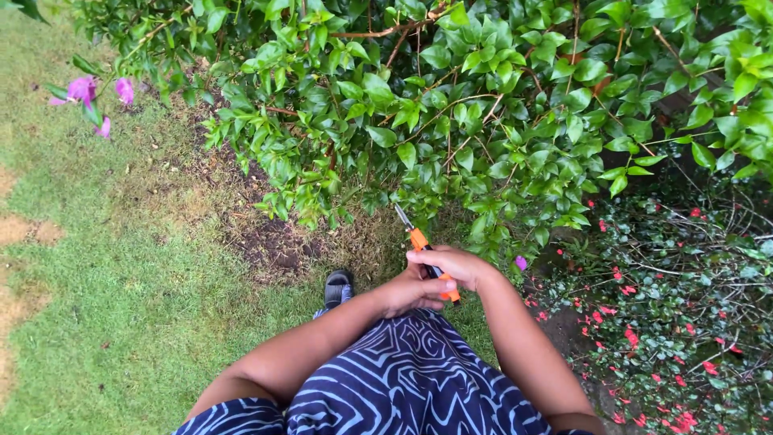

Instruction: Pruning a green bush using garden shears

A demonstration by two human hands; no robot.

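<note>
Below the leafy bush (483, 105), just past six o'clock from its lower edge, both hands meet in front of the person's body around a pair of orange-handled pruning shears (424, 250). The right hand (455, 267) is clamped over the orange grips, fingers curled across the top, while the left hand (411, 294) is closed against it from the seven o'clock side, touching the same grips from below. The shears' grey blades point toward eleven o'clock, their tip just beside the lowest leaves; whether the blades are parted is too small to tell. No packages, labels or signs show anywhere. Open room lies toward nine o'clock, where mown grass (105, 282) spreads wide with sandy bare patches at its far left edge. A strip of dark soil (274, 242) runs along the foot of the bush between lawn and foliage. Toward three o'clock a low, dense plant with small red flowers (684, 322) crowds close to the right forearm. Purple blossoms (84, 89) hang at ten o'clock, well apart from the hands. One dark sandal (338, 286) rests on the grass at the soil's edge, just beside the left wrist, above the blue patterned garment (411, 379).
</note>
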